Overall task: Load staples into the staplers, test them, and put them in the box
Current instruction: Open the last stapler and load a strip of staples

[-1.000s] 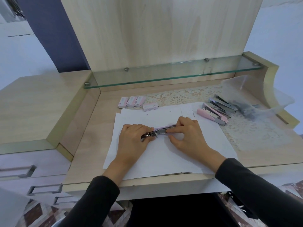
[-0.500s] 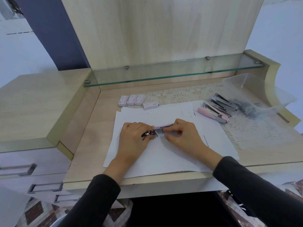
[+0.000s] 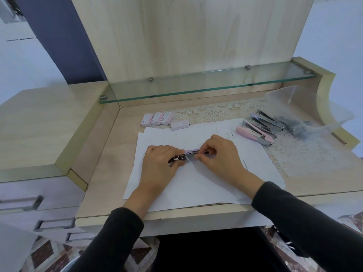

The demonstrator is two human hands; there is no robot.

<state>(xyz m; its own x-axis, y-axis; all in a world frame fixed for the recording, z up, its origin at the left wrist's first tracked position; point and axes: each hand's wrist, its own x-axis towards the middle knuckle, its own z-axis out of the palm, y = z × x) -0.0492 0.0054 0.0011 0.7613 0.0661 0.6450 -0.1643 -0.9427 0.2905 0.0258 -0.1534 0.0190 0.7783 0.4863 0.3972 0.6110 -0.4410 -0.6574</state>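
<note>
both hands, left hand (image 3: 160,165) and right hand (image 3: 220,154), gripping the opened pink-and-metal stapler (image 3: 189,154) (lying on white paper sheets (image 3: 196,185))

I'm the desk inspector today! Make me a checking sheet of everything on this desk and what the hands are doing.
Surface: wooden desk, white paper sheets under the hands, lace mat at right.
Job's things: pink stapler between both hands; more staplers in a row on the lace mat; four small staple boxes behind the paper; clear plastic box far right, contents blurred.
Clutter: nothing seen.
Hands: left hand grips the stapler's metal end; right hand pinches its other end.
Cables: nothing seen.
Surroundings: glass shelf above; drawers at left.
</note>
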